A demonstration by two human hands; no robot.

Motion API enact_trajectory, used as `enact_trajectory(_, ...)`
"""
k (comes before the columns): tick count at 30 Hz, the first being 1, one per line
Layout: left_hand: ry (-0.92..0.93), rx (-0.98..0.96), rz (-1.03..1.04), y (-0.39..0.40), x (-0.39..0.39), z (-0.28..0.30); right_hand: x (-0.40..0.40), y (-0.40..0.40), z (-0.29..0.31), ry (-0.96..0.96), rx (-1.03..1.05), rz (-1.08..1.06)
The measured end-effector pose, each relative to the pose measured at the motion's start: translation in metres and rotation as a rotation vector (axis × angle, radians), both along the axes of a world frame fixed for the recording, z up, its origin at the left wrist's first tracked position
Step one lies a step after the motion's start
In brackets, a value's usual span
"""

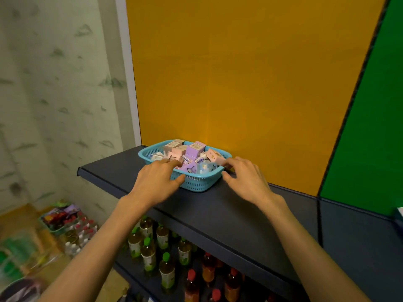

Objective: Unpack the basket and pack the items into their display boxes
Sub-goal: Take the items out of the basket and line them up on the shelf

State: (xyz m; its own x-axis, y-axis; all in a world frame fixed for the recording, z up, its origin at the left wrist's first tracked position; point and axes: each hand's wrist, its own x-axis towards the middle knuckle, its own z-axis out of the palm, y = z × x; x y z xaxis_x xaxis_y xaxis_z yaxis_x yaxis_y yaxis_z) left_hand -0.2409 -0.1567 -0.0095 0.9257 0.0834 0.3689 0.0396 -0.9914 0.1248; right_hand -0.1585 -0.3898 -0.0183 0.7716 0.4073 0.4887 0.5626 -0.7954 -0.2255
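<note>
Blue plastic basket [197, 183], slotted walls, rectangular with rounded corners, sits upright on the dark shelf [250, 214] near its back edge, against the orange panel. Heaped full of small cartons [174, 149]: pink, lilac, white, a few pale blue, lying tilted at mixed angles, some poking above the rim. Print on them too small to read.

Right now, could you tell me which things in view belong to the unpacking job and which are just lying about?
Part of the job:
- blue basket on the dark shelf
- small pink and purple boxes piled in it
- left hand and right hand at the basket's rim

Just lying about:
- bottled drinks on the lower shelf
- goods on the floor
</note>
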Motion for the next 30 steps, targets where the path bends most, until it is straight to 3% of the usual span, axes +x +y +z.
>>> enact_trajectory(13, 0.027, -0.038, -0.18, 0.076, 0.142, 0.013, 0.096, 0.068, 0.002, 0.052, 0.014, -0.134)
enact_trajectory(23, 0.253, 0.182, -0.507, 0.082, 0.221, -0.01, 0.113, 0.091, 0.005, 0.098, -0.045, -0.253)
enact_trajectory(30, 0.276, 0.181, -0.597, 0.085, 0.246, -0.014, 0.119, 0.11, 0.007, 0.127, -0.083, -0.283)
